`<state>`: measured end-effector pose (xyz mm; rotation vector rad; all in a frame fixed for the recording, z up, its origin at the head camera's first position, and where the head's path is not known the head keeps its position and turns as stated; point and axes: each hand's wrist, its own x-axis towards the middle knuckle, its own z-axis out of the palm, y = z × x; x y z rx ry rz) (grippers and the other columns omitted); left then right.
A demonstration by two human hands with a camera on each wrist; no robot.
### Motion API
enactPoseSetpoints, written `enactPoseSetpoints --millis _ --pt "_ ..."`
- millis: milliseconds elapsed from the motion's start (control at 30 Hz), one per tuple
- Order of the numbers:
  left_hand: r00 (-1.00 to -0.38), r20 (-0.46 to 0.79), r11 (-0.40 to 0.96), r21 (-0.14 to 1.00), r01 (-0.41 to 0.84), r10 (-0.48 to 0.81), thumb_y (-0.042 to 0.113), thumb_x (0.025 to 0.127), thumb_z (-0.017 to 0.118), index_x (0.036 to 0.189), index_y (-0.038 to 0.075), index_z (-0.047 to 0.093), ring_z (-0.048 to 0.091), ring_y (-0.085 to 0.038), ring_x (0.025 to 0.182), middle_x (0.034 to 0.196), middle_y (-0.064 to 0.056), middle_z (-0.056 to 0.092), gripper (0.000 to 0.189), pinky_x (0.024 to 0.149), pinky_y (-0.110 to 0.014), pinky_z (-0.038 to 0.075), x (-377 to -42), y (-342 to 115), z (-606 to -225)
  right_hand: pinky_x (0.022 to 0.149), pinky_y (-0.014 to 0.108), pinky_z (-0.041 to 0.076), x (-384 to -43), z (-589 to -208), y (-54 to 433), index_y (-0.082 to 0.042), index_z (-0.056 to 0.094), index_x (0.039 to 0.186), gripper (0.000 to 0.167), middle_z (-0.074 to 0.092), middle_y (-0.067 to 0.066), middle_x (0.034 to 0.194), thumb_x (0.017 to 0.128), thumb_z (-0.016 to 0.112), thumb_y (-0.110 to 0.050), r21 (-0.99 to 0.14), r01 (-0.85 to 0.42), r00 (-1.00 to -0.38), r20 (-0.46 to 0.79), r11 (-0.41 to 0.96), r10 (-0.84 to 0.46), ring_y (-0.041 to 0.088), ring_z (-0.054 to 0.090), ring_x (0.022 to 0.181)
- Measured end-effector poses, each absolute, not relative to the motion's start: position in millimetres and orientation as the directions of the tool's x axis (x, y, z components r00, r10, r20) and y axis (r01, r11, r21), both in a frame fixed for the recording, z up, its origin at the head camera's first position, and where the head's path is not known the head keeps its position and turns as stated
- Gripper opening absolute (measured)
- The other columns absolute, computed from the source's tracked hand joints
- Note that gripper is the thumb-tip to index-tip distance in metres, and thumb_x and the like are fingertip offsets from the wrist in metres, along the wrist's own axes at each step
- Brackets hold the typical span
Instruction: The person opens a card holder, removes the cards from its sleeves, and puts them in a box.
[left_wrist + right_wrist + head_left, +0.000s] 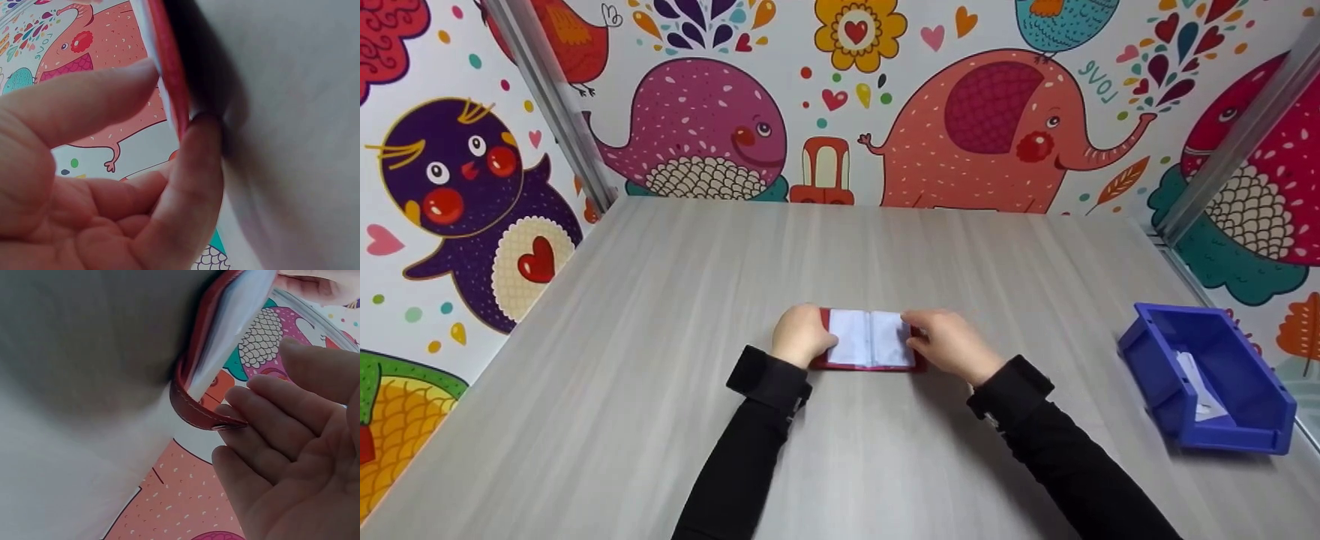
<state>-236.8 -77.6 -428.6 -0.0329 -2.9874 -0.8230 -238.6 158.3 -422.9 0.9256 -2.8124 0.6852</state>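
Note:
A red card holder (849,341) lies spread on the table with pale plastic sleeves facing up. My left hand (799,335) holds its left edge. In the left wrist view the thumb (129,84) rests on the sleeve side and a finger (197,152) lies behind the red cover. My right hand (956,345) is at the right edge. In the right wrist view its fingers are mostly straight beside the red strap (191,410), whose snap end meets a fingertip. The thumb (320,365) there stands apart from the sleeves.
A blue plastic bin (1159,397) with a white flat item (1200,390) inside stands at the right of the table (660,300). Printed cartoon panels (840,105) wall the back and sides, with metal posts (547,105) at the corners.

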Motion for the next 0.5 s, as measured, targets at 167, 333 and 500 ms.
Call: enactPoseSetpoints --millis 167,333,500 --pt "-0.999 0.047 0.857 0.515 0.028 0.004 0.010 0.073 0.078 0.086 -0.005 0.068 0.064 -0.032 0.081 0.086 -0.015 0.069 0.022 0.077 -0.042 0.052 -236.5 -77.5 -428.2 0.088 0.049 0.051 -240.0 -426.1 157.8 0.004 0.068 0.110 0.027 0.068 0.022 0.113 0.083 0.072 0.004 -0.340 -0.606 -0.794 0.214 0.719 -0.569 0.038 0.065 0.103" --pt "-0.999 0.047 0.855 0.517 0.027 0.003 0.010 0.072 0.078 0.085 -0.004 0.067 0.064 -0.032 0.081 0.085 -0.014 0.068 0.022 0.078 -0.042 0.052 -236.7 -77.6 -428.5 0.076 0.044 0.052 -240.9 -428.9 158.0 0.000 0.065 0.095 0.016 0.067 0.013 0.090 0.081 0.072 0.005 -0.296 -0.649 -0.760 0.218 0.701 -0.612 0.030 0.064 0.083" --pt "-0.999 0.044 0.857 0.515 0.025 0.003 0.011 0.073 0.078 0.087 -0.004 0.067 0.065 -0.033 0.083 0.087 -0.015 0.069 0.023 0.079 -0.042 0.052 -237.4 -77.8 -428.5 0.072 0.043 0.051 -242.6 -430.6 157.6 0.000 0.065 0.095 0.017 0.062 0.010 0.082 0.081 0.071 0.006 -0.296 -0.650 -0.760 0.213 0.700 -0.615 0.027 0.059 0.076"
